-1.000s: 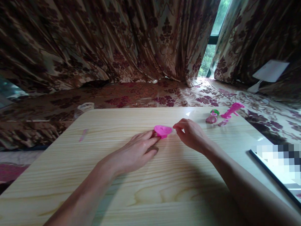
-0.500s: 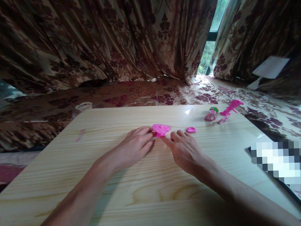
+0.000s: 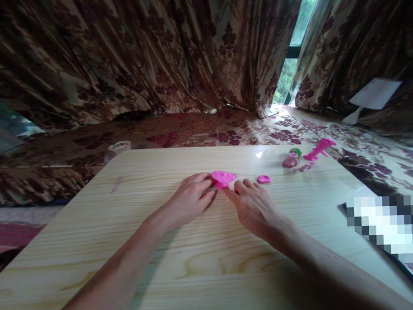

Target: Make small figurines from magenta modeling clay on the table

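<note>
A flattened lump of pink modelling clay point(image 3: 223, 178) lies on the pale wooden table point(image 3: 210, 259) in front of me. My left hand point(image 3: 192, 195) is closed at the clay's left edge, its fingertips against it and the thumb lower down. Toward the lower right edge of the lump, my right hand point(image 3: 253, 203) reaches with one finger that presses on the clay, while its other fingers are curled in. A smaller flat piece of pink clay point(image 3: 264, 179) rests just beyond the right knuckles. The undersides of both hands are hidden.
At the back right stand a pink toy tool point(image 3: 319, 149), a green-topped item point(image 3: 295, 152) and small pinkish pieces point(image 3: 290, 161). A pink strip point(image 3: 116, 184) lies at left. A blurred-out dark-edged device point(image 3: 382, 239) sits at right. Behind the table are a clear round container point(image 3: 120, 147) and a white lamp point(image 3: 375, 94).
The whole view has shifted slightly, moving everything a little to the right. My left hand stays at the clay's edge, and the lump looks slightly narrower. The right hand has hardly moved.
</note>
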Motion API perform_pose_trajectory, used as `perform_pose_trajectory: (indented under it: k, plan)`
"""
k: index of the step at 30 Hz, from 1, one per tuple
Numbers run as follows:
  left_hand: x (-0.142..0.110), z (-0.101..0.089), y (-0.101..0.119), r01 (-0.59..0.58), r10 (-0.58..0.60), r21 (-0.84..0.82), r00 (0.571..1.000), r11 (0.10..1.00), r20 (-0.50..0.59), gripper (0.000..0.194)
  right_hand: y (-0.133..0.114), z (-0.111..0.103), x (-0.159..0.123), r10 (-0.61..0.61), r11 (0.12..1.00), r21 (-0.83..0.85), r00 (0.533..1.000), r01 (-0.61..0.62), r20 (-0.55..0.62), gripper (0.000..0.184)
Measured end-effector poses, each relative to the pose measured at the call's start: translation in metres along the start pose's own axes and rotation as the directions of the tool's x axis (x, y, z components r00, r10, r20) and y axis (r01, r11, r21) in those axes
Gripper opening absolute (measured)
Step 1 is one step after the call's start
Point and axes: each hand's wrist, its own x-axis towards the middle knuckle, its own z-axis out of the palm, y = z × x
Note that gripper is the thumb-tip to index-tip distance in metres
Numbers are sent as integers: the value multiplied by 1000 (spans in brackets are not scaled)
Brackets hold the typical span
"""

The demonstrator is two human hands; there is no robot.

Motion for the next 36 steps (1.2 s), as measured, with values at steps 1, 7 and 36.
perform_pose_trajectory:
  k: [1, 7, 36]
  plan:
    - [1, 4, 0, 21, -22, -23, 999, 999, -34, 22, 1, 0, 0, -5, 1000, -2, 1000, 5, -1, 30]
    - [10, 30, -1, 211, -230, -101, 941, 972, -247, 17, 17, -6, -2, 80, 997, 23, 997, -80, 11, 22]
    - [22, 18, -15, 253, -302, -261, 938, 932, -172, 21, 9, -1, 0, 3, 997, 74, 1000, -4, 8, 44]
